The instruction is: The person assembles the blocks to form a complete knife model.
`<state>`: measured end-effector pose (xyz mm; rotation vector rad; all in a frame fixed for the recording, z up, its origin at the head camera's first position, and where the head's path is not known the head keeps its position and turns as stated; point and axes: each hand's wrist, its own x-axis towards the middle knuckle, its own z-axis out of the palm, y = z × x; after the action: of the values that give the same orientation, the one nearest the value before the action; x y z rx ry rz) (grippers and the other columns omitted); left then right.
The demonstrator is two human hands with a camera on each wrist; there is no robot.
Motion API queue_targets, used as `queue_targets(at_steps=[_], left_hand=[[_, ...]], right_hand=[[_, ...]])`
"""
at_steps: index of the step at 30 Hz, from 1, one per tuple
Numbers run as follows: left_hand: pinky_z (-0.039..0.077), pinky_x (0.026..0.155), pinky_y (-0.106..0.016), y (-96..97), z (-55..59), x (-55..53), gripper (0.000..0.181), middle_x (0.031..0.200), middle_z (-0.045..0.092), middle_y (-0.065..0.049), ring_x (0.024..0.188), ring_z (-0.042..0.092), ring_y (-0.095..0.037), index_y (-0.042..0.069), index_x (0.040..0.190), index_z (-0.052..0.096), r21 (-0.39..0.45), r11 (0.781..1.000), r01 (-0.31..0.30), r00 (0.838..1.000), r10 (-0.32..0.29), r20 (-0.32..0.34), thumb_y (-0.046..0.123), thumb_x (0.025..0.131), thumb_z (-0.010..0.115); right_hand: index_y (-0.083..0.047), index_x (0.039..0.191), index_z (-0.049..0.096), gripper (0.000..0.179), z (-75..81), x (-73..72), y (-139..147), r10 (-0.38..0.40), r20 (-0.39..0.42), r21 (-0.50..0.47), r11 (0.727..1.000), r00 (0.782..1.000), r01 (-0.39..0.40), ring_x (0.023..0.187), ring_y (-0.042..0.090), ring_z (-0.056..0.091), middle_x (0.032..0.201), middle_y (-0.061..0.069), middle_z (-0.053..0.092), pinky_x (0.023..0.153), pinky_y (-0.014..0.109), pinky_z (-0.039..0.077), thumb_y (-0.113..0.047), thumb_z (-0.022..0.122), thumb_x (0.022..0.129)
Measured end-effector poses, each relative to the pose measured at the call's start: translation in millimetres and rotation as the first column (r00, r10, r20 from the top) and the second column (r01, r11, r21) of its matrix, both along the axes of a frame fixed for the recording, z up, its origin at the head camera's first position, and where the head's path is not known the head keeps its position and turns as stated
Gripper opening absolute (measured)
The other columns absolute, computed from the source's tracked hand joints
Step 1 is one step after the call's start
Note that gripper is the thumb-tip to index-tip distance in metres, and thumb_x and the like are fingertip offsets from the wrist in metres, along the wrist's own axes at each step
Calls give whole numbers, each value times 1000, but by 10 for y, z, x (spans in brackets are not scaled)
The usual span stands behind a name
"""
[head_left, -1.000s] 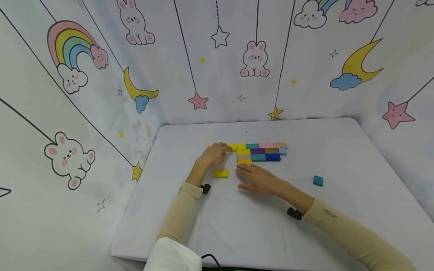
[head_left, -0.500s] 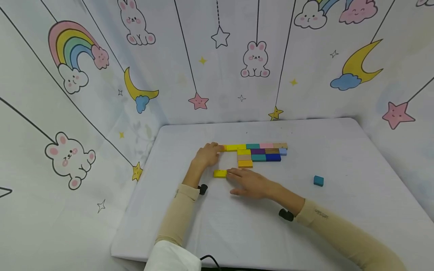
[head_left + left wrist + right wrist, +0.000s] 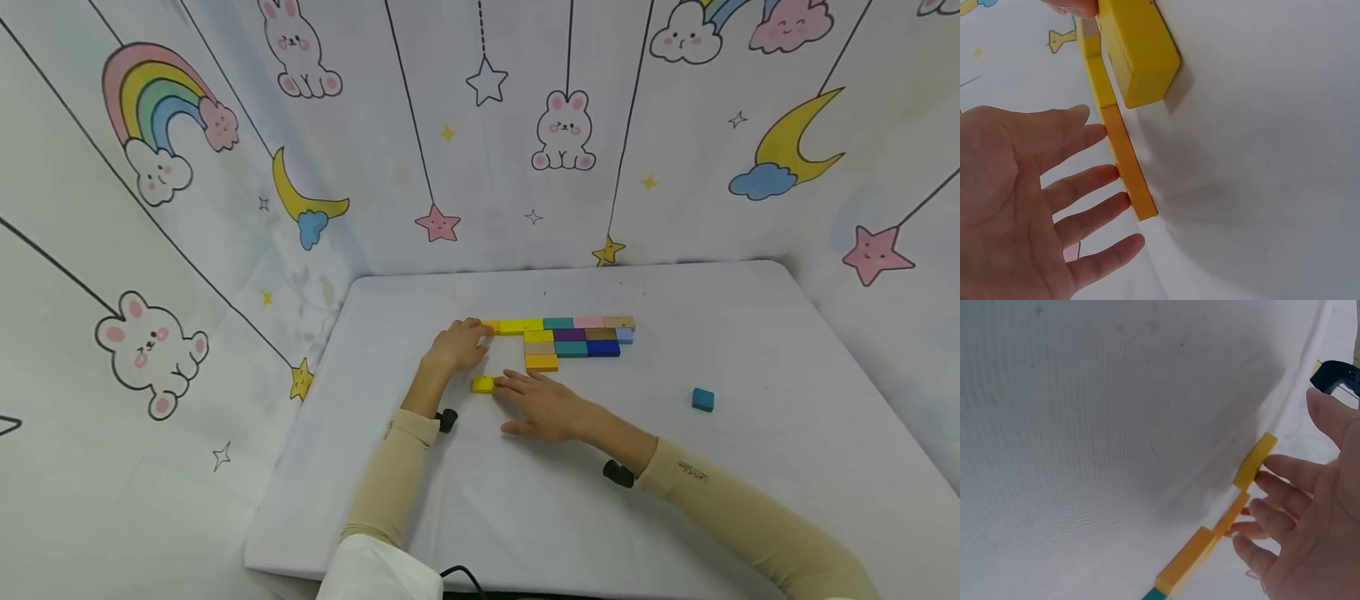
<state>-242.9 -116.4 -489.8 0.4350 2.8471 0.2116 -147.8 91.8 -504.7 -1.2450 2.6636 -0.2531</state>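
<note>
Coloured wooden blocks lie in joined rows on the white table. At the left end of the far row is an orange block point(image 3: 1129, 164), partly covered in the head view by my left hand point(image 3: 458, 346). The left fingertips point(image 3: 1124, 199) touch its side with fingers nearly straight. My right hand point(image 3: 543, 406) reaches toward a separate yellow block point(image 3: 482, 384) in front of the rows. Its fingertips touch that block's right end, and the thumb stays apart. The same yellow block point(image 3: 1255, 461) shows beside the right fingers in the right wrist view.
A yellow block point(image 3: 521, 327) adjoins the orange one, followed by teal, pink and tan blocks. An orange block point(image 3: 542, 362) lies at the near left of the shorter rows. One blue block point(image 3: 702, 400) lies alone at the right. Patterned cloth point(image 3: 487, 167) hangs behind the table.
My left hand has slid left along the far row to its orange end block. My right hand has moved left from the near orange block to the separate yellow block.
</note>
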Motion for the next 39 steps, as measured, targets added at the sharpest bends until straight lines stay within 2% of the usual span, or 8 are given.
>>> queue_targets(at_steps=[8, 18, 24, 28, 39], left_hand=[[40, 118, -54, -8, -15, -37, 45, 169, 33, -4, 150, 37, -33, 25, 154, 53, -7, 1000, 19, 1000, -19, 18, 34, 110, 53], [42, 116, -56, 37, -45, -53, 51, 165, 41, -5, 148, 42, -36, 27, 158, 48, 5, 1000, 15, 1000, -15, 15, 32, 108, 58], [43, 115, -56, 66, -8, -17, 50, 166, 40, -4, 148, 41, -36, 28, 157, 49, -14, 1000, 12, 1000, -12, 12, 34, 109, 57], [44, 113, -57, 72, 35, 27, 48, 164, 42, -6, 147, 43, -37, 26, 156, 51, 7, 1000, 8, 1000, -8, -3, 32, 108, 58], [47, 111, -56, 89, 80, 66, 46, 163, 44, -5, 145, 46, -36, 25, 155, 53, -4, 1000, 4, 1000, -4, -8, 26, 108, 57]], right_hand=[[-9, 153, 52, 65, 2, 25, 13, -10, -51, 9, 1000, 999, 10, 156, 29, 31, 163, 8, 45, 126, 55, 24, -46, 66, 102], [-10, 146, 59, 58, 13, 66, 78, -30, -109, 23, 999, 994, 33, 152, 29, 39, 156, 10, 53, 126, 55, 24, -46, 67, 102], [-11, 147, 60, 57, -19, 104, 128, -18, -191, 58, 998, 981, 29, 151, 30, 40, 151, 6, 58, 125, 55, 27, -44, 69, 100], [-12, 147, 61, 57, -34, 127, 172, -15, -221, 67, 997, 975, 31, 150, 30, 41, 151, 5, 58, 125, 55, 28, -44, 69, 100], [-14, 143, 64, 53, -4, 170, 288, -56, -197, 56, 996, 979, 69, 140, 26, 53, 147, 4, 62, 123, 60, 28, -45, 69, 100]])
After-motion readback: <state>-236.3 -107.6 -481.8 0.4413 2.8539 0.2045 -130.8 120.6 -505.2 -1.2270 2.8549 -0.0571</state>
